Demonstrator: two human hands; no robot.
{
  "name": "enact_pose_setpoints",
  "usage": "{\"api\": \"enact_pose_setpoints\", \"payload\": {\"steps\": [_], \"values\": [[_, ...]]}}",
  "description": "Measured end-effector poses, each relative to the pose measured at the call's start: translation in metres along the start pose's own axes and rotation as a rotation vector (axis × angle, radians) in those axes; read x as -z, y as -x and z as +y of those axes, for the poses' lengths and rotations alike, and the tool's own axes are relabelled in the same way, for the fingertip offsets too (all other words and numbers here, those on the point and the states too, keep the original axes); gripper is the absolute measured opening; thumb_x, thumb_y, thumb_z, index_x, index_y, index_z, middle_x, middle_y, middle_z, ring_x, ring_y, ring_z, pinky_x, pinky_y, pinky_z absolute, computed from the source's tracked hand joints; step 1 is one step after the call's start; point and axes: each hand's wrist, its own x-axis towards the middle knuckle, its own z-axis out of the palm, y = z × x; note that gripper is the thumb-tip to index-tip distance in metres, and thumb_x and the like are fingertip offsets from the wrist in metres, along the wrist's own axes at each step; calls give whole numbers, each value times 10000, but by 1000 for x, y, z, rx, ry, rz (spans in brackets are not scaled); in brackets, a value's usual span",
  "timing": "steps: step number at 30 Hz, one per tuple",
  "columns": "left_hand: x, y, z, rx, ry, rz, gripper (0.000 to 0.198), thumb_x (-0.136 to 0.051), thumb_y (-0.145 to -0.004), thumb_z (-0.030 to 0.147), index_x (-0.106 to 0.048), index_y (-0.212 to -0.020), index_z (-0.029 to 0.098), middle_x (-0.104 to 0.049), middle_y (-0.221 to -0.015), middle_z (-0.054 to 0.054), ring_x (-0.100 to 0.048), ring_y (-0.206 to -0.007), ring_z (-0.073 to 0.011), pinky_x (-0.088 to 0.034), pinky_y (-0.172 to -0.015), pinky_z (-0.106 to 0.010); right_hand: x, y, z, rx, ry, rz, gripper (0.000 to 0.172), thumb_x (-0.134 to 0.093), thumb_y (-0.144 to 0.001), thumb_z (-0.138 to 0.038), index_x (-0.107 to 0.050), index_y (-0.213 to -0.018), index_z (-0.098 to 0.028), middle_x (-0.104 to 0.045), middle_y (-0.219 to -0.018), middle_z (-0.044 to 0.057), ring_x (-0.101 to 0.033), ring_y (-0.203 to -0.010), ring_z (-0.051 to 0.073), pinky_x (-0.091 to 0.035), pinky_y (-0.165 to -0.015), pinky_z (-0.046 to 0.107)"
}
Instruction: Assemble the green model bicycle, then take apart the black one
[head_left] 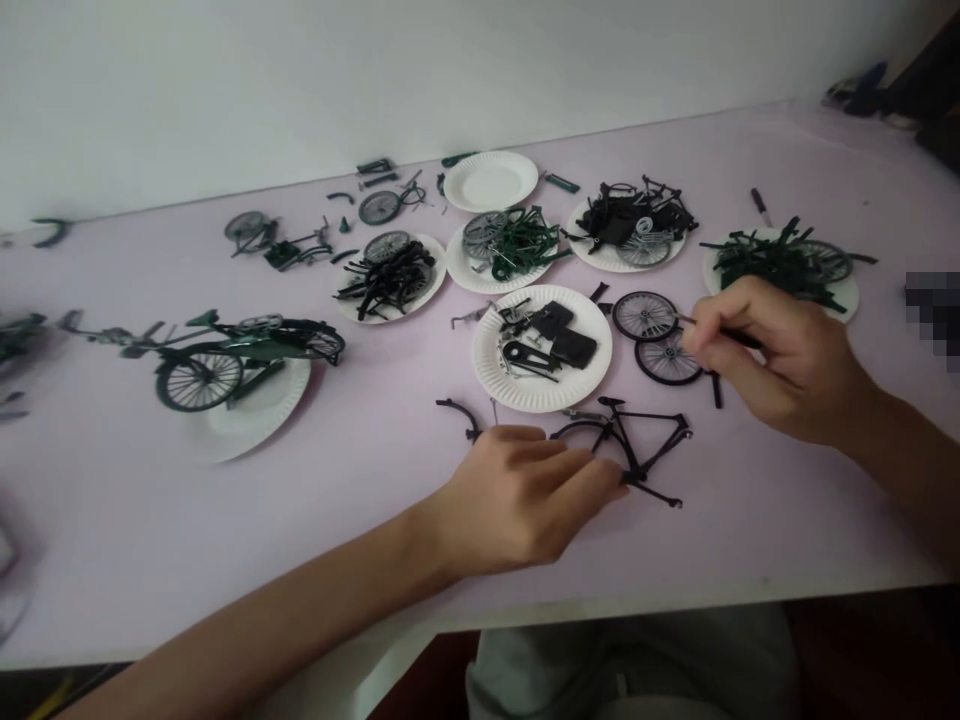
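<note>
A black model bicycle frame (660,415) with saddle and rear mudguard lies low over the table. My left hand (525,495) is closed on its lower end, with the fingertips partly hidden. My right hand (772,360) pinches a small screwdriver (739,335), its thin shaft pointing left and its dark handle mostly covered by my fingers. Beneath that hand are two spoked wheels, an upper wheel (645,316) and a lower wheel (667,358), overlapping. A curved black mudguard (461,412) rests left of the frame. Just behind my left hand stands a paper plate (487,370) with small black parts.
Several plates of bicycle parts stand farther back, including green parts (521,250) and black parts (630,225). At the left, a green model bicycle (251,355) leans over a plate (281,405). Another screwdriver (760,205) lies at the back right. A wall (375,80) borders the table.
</note>
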Motion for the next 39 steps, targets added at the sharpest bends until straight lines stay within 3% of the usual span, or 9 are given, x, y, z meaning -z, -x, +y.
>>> {"api": "enact_pose_setpoints", "payload": {"steps": [3, 9, 14, 19, 24, 27, 31, 39], "values": [[3, 6, -2, 7, 0, -8, 97, -596, -976, 93, -633, -891, 120, -522, -567, 52, -357, -443, -105, -267, -421, -295, -7, -1, -2, 86, 107, -84, 131, -527, -999, -150, -624, -1005, -237, -706, -847, 0, -629, -647, 133, -464, -562, 267], [12, 16, -11, 82, 79, 163, 37, -581, -1006, 141, -612, -994, 123, -636, -623, 30, -495, -460, -91, -357, -461, -258, -17, -4, -8, 171, 90, -164, 230, -540, -1020, -142, -694, -1176, -210, -783, -897, 18, -714, -704, 135, -541, -648, 260], [15, 13, -14, 124, 14, 72, 82, -589, -1017, 170, -628, -949, 146, -673, -657, 32, -547, -486, -98, -392, -476, -253, -18, -1, -19, 90, -172, -81, 256, -605, -1010, -186, -717, -1235, -231, -795, -995, 19, -698, -667, 107, -572, -613, 238], [14, 12, -8, 123, -17, 8, 125, -576, -1018, 164, -651, -924, 131, -677, -656, 22, -533, -474, -116, -381, -468, -282, -12, -4, -26, 211, 14, -44, 174, -662, -979, -223, -777, -1109, -233, -706, -1040, 68, -692, -932, 184, -570, -746, 298], [11, 16, -4, 132, -1, -66, 131, -579, -991, 133, -659, -888, 133, -581, -590, 37, -507, -469, -127, -366, -462, -293, -9, -3, -29, 127, 35, -54, 152, -674, -974, -234, -758, -1100, -240, -758, -968, 32, -719, -803, 155, -564, -655, 253], [10, 15, -3, 135, -6, -69, 124, -559, -996, 124, -647, -910, 135, -599, -605, 32, -527, -480, -126, -367, -467, -290, -8, 0, -32, 89, 63, -2, 238, -729, -940, -241, -725, -1178, -243, -788, -945, 20, -749, -804, 164, -593, -688, 255], [10, 14, -1, 131, -55, -85, 112, -522, -1007, 96, -623, -983, 139, -650, -644, 29, -541, -485, -116, -375, -480, -278, -5, 3, -33, 150, 116, -21, 327, -718, -954, -234, -679, -1277, -263, -803, -966, 7, -764, -824, 169, -613, -727, 268], [12, 13, 1, 126, -126, -104, 104, -548, -999, 113, -585, -914, 160, -598, -597, 52, -502, -467, -107, -344, -474, -286, 0, 4, -32, 203, 173, -50, 264, -641, -1009, -239, -676, -1270, -263, -809, -973, -13, -771, -809, 164, -593, -738, 274]]}}
